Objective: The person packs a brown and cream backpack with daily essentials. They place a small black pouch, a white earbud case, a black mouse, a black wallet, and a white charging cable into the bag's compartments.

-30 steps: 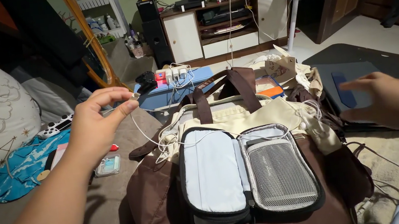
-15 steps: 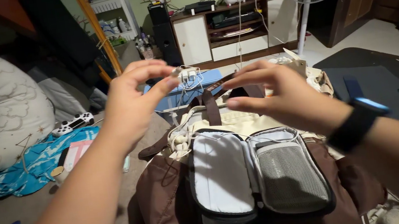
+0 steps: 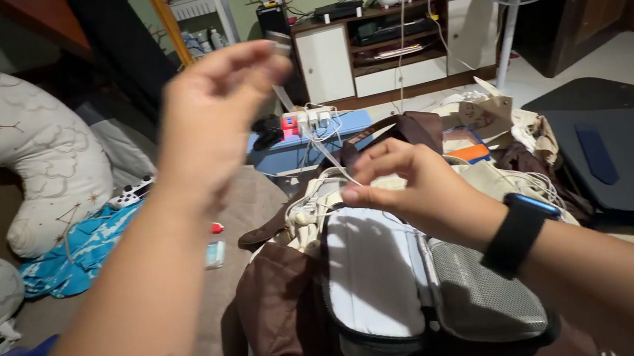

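We see the white cable (image 3: 319, 147) stretched taut on a slant, its long axis running from upper left down to lower right. Our left hand (image 3: 211, 114) is raised, fingertips pinched on its upper end; our right hand (image 3: 408, 186) pinches the lower end above the open grey pouch (image 3: 395, 274) on the brown bag (image 3: 287, 321). More cable lies coiled beside the pouch's left edge.

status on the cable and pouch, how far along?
Done: the grey pouch lies unzipped and open on the brown bag. In hand: the left hand holds one end of the white cable up high, the right hand pinches it lower down. Left: nothing shows in the pouch, and more cable is bunched on the bag.
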